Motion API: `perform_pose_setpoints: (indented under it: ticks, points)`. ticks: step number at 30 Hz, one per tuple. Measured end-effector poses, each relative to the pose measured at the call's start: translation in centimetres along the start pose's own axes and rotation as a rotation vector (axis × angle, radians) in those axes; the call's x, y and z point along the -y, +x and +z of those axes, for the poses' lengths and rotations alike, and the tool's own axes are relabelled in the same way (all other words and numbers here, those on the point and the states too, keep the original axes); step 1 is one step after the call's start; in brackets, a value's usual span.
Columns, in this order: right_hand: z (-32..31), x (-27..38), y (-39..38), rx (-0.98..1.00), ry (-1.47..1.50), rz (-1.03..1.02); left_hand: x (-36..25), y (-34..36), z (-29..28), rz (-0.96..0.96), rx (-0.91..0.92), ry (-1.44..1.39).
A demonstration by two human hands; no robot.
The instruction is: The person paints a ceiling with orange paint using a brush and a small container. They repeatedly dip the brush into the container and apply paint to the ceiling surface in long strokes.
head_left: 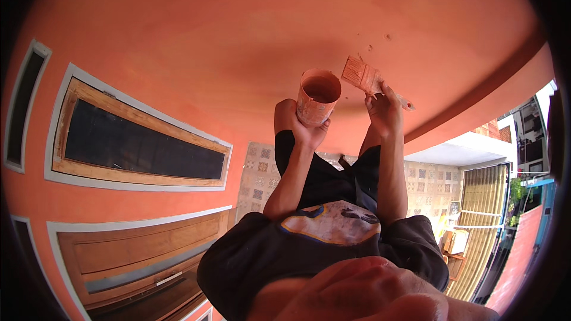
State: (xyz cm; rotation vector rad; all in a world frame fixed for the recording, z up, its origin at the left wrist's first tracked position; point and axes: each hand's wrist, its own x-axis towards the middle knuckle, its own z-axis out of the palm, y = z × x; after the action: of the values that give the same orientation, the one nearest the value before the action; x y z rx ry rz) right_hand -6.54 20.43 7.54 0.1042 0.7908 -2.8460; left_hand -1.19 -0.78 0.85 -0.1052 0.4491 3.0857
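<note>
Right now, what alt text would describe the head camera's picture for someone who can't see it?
A person's left grip holds a paint-smeared cup and the right grip a broad paintbrush, before an orange wall. A wood-framed window is at the picture's left.

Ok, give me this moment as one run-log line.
left hand: holding paint-smeared cup | right hand: gripping paintbrush, bristles coated | brush apart from cup | wall: orange; brush contact unclear

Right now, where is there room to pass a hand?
Over the orange wall between window and paint pot, and above both. Crowded: where pot and brush, held in left hand and right hand, nearly meet in view.
</note>
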Motion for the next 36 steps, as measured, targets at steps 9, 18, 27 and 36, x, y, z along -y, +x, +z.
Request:
perform_pose_setpoints:
  ticks: [9, 18, 27, 36]
  points:
    - [3.9, 1.4, 0.9, 0.059, -0.279, -0.196, -1.8, 0.5, -0.3, 0.006, -0.021, -0.054]
    - [7.2, 1.6, 3.0, 0.177, -0.230, -0.348, -3.8, 1.5, -1.9, -0.005, -0.009, -0.102]
    - [8.7, 0.3, 4.7, 0.262, -0.164, -0.244, -5.3, 2.0, -2.1, 0.057, -0.109, -0.056]
    - [12.6, 1.5, 6.0, 0.082, -0.615, -0.765, -5.4, 1.0, -3.2, 0.069, -0.042, -0.044]
